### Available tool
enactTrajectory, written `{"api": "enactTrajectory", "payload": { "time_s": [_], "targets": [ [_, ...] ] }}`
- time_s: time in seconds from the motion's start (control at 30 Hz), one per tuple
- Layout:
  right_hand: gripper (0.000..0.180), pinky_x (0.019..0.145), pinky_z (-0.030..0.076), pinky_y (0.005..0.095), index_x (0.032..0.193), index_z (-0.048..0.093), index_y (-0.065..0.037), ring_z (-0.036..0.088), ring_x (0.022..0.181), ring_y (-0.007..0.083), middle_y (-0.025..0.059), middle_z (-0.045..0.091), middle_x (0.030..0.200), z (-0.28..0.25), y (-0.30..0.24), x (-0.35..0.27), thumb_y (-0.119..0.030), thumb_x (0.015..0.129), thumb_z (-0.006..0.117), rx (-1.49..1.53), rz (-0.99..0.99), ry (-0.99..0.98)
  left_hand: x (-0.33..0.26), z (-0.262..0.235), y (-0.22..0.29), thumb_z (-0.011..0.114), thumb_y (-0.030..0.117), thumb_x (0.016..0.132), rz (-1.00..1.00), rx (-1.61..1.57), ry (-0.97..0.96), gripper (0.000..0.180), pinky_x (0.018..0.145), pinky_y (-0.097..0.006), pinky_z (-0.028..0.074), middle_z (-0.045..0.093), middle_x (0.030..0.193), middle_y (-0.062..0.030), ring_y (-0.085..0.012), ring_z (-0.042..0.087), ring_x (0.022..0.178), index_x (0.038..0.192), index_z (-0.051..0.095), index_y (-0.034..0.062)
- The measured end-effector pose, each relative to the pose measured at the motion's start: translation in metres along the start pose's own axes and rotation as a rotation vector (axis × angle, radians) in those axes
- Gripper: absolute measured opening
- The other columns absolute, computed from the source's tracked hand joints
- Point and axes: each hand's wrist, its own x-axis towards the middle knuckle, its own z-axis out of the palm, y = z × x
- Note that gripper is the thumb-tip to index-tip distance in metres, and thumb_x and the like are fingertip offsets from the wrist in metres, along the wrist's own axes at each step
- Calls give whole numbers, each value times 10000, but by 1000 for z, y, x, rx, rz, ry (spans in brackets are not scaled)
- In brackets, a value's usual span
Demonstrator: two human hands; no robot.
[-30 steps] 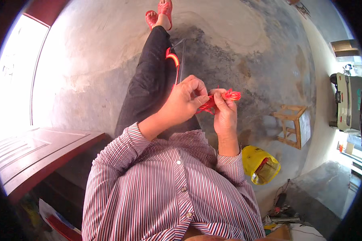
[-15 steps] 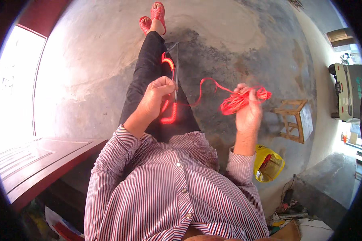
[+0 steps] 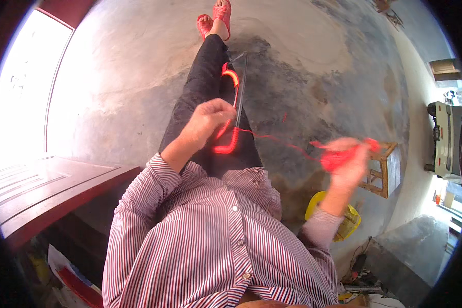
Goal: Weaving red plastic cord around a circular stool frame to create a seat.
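Note:
My left hand (image 3: 208,120), fingers pinched together, holds a thin metal frame (image 3: 244,77) over my thighs. Red cord is wound tightly round the frame's near corner (image 3: 227,149), and a curved red-wrapped piece (image 3: 232,77) shows farther along it. Off to the right, my right hand (image 3: 351,172) is closed around a bundle of red cord (image 3: 336,160), both smeared by motion. A single strand (image 3: 272,137) stretches from the wrapped part of the frame to the bundle. What the left fingertips pinch exactly is hidden.
A small wooden stool (image 3: 391,172) stands right of my right hand, on the concrete floor. Below that forearm lies a yellow bag (image 3: 350,228). A dark red panelled board (image 3: 61,187) is at the left; a pale vehicle (image 3: 443,138) stands at the far right.
My right hand has swung right and nearer to me with the cord bundle, drawing the strand out straighter. The left hand still grips the frame; the whole view has shifted slightly.

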Motion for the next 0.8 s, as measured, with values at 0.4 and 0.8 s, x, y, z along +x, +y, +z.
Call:
{"api": "enactTrajectory", "payload": {
  "time_s": [0.4,0.8],
  "targets": [
    [531,436,320,253,984,583,30,493,536,119,46,559,668,106,110,-10,-490,907,509,406,785,-900,-26,20,17,579,158,910,58,-704,-196,235,800,-316,510,633,937,-70,-169,614,861,1114,585,43],
    [216,774,469,320,967,636,23,608,867,235,116,642,910,110,167,25,-106,793,632,-541,250,-672,6,5,-31,628,77,691,311,1292,-14,116,739,-372,502,549,873,-92,-282,582,855,804,614,55]
  ]
}}
